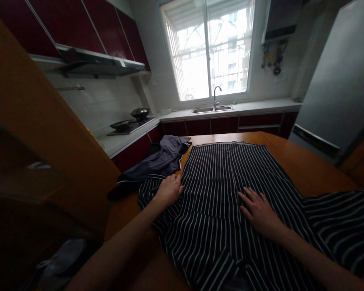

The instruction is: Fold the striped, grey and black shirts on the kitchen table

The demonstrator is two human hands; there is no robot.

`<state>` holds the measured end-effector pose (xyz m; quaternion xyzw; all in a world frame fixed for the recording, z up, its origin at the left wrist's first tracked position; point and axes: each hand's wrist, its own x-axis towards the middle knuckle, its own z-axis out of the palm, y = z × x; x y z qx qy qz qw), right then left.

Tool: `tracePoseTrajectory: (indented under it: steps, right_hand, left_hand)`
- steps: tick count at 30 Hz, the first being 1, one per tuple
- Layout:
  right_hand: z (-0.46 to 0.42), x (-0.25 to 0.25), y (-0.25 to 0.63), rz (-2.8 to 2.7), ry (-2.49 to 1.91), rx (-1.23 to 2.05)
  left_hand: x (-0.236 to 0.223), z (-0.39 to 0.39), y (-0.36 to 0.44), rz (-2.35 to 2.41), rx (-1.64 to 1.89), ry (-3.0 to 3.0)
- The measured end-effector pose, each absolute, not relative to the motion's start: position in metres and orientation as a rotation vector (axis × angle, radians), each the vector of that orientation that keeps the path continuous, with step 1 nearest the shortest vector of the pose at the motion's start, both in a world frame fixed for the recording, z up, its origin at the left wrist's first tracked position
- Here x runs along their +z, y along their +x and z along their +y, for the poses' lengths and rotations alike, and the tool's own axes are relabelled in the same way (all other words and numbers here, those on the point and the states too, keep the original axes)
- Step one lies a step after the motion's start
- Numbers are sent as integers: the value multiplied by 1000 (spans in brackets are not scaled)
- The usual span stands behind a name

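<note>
Right hand (259, 212) lies open on the striped shirt (212, 194), left hand (170, 190) (fingers curled) at its side edge, near the bench's (315, 171) left edge

White stripes are running down a black shirt (210, 194), orange-brown is warming the counter (309, 165), white is edging a grey garment (166, 155), dark red is covering cabinets (79, 24)

A black-and-white striped fabric shirt (212, 173) is spread across an orange-brown wooden table (315, 169).
The shirt's left edge is touched by the bare left hand (170, 190), while its middle is covered by the spread fingers of the bare right hand (259, 210); a crumpled grey-purple garment with dark, white-lined trim (166, 155) is seen beyond the left hand.
</note>
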<state>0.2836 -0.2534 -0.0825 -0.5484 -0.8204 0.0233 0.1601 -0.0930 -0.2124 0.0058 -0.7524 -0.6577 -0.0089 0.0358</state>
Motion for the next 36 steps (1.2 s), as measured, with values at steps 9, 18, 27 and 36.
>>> tracePoseTrajectory:
  steps: [9, 18, 27, 36]
  right_hand:
    - [-257, -71, 281, -2321, -1620, 167]
    - [-247, -39, 242, -2385, -1455, 347]
    - [-123, -28, 133, -2830, -680, 523]
    - [13, -48, 95, -2916, -743, 274]
  left_hand:
    - [-51, -196, -29, -1976, -87, -2466]
    - [-56, -219, -39, -1797, -287, -2502]
    - [-53, -243, -46, -1724, -289, -2562]
    - [-47, -250, -40, -1632, -312, -2737]
